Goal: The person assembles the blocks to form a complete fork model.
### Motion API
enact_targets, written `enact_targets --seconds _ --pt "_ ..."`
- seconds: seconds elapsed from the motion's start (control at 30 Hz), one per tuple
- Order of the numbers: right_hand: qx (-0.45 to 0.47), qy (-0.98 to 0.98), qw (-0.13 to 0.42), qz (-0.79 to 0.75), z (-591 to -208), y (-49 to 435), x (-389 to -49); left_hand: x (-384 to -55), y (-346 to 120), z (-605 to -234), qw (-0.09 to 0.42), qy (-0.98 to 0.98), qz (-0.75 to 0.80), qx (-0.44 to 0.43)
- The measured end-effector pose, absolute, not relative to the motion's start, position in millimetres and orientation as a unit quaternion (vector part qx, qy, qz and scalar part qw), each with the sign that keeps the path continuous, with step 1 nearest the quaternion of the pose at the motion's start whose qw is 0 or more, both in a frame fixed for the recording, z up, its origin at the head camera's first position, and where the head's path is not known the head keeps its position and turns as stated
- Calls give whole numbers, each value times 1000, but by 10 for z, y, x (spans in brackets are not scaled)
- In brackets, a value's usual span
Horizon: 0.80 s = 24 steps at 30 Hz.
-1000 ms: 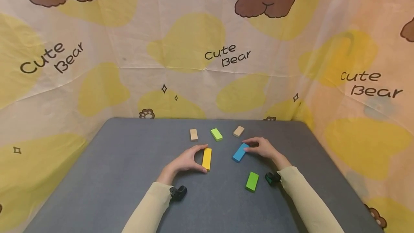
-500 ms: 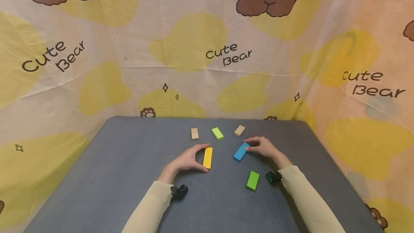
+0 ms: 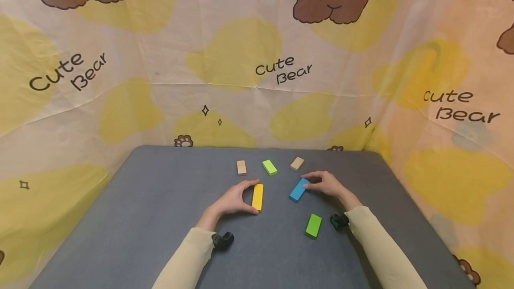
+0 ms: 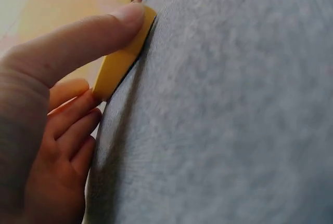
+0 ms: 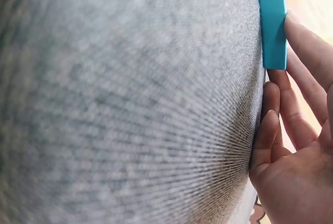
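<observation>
A yellow block (image 3: 258, 197) lies flat on the grey table, and my left hand (image 3: 232, 200) grips it end to end. The thumb (image 4: 99, 37) presses the near end, while the fingertips are at the far end. To its right, a blue block (image 3: 299, 190) lies slanted. My right hand (image 3: 327, 184) pinches this block by its upper right end; in the right wrist view, thumb and forefinger are on either side of the blue block (image 5: 273, 24), and the other fingers curl beside it near the cloth.
Behind the hands lie a wooden block (image 3: 241, 167), a light green block (image 3: 269, 167) and another wooden block (image 3: 296, 163). A green block (image 3: 313, 226) lies in front of the right hand. Printed fabric (image 3: 225, 57) hangs around the grey table (image 3: 132, 217).
Both hands keep their hold on the yellow and blue blocks. Only a slight shift of the whole head view shows; the blocks stay where they were.
</observation>
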State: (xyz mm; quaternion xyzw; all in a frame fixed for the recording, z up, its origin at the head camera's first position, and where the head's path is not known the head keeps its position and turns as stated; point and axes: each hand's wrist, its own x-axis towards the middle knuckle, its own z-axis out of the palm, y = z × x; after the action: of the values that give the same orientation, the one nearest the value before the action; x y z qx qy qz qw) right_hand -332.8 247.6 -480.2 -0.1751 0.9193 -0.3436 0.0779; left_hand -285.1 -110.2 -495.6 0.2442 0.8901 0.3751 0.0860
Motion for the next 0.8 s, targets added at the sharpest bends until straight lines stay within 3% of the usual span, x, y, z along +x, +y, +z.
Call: enact_targets --seconds 0.8 --pt "-172 920 80 -342 -4771 2461 -3305 -2677 -930 -4846 34 887 392 242"
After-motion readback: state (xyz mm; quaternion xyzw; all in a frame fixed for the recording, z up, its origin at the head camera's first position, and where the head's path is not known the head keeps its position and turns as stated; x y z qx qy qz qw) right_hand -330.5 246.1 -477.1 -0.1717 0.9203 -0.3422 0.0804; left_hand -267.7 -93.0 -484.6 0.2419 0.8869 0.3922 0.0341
